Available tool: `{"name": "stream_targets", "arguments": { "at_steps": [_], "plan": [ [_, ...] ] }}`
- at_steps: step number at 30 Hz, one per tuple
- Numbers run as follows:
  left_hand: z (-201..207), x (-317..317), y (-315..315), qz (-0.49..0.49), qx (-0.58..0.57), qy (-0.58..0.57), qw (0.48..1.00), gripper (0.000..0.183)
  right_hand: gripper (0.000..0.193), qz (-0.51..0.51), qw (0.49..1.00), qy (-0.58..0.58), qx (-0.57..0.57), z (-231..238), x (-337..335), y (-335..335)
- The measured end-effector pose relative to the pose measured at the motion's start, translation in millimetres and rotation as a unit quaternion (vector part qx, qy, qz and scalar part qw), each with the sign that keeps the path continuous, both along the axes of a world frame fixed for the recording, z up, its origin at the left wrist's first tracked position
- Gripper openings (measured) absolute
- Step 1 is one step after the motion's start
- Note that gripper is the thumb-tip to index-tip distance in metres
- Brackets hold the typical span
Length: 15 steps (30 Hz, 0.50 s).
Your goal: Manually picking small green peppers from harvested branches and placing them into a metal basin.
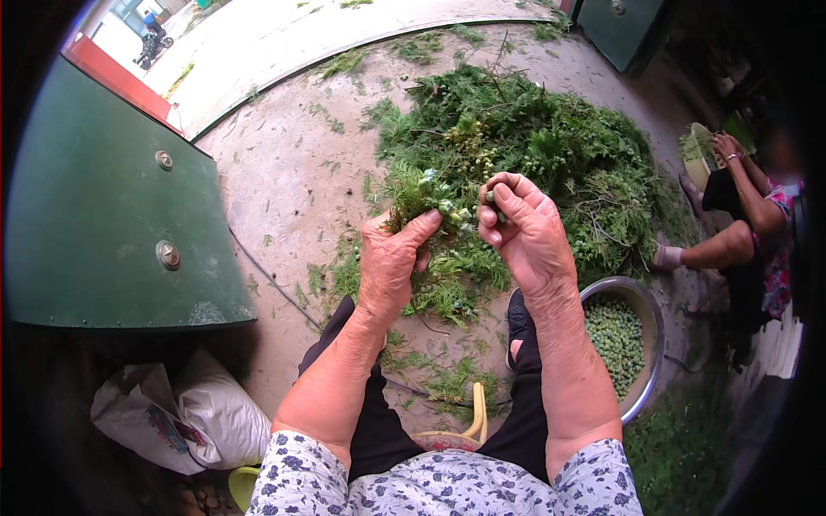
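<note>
My left hand (391,258) is closed around a green conifer sprig (422,193) that carries pale bluish-green cones at its tip. Just right of the sprig, my right hand (527,228) pinches a few small green cones (493,205) between thumb and fingers. Both hands are raised in front of a large heap of cut conifer branches (551,146) on the floor. Beside my right forearm stands a metal basin (658,344) holding many loose green cones (613,335).
A green metal door (112,206) stands at the left, with white sacks (206,413) below it. A cable (267,275) crosses the floor. Between my legs is a yellow curved handle (476,413). At the right sits another person (748,198) with a yellow basket (695,155).
</note>
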<state>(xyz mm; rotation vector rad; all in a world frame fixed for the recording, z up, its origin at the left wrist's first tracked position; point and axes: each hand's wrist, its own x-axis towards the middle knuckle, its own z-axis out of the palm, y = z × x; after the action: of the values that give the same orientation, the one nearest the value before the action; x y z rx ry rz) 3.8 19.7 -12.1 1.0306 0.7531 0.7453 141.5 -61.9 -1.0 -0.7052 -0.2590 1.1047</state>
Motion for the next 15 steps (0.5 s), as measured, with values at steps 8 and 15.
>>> {"name": "stream_targets", "arguments": {
  "at_steps": [8, 15],
  "plan": [
    [0, 1, -5, -0.019, 0.058, 0.035, 0.998, 0.007, 0.02, -0.016, 0.934, -0.335, -0.122, -2, -15, 0],
    [3, 2, -4, -0.032, -0.017, -0.001, 0.999, 0.009, 0.014, 0.012, 0.956, -0.279, -0.094, -6, -4, -2]
  ]
}}
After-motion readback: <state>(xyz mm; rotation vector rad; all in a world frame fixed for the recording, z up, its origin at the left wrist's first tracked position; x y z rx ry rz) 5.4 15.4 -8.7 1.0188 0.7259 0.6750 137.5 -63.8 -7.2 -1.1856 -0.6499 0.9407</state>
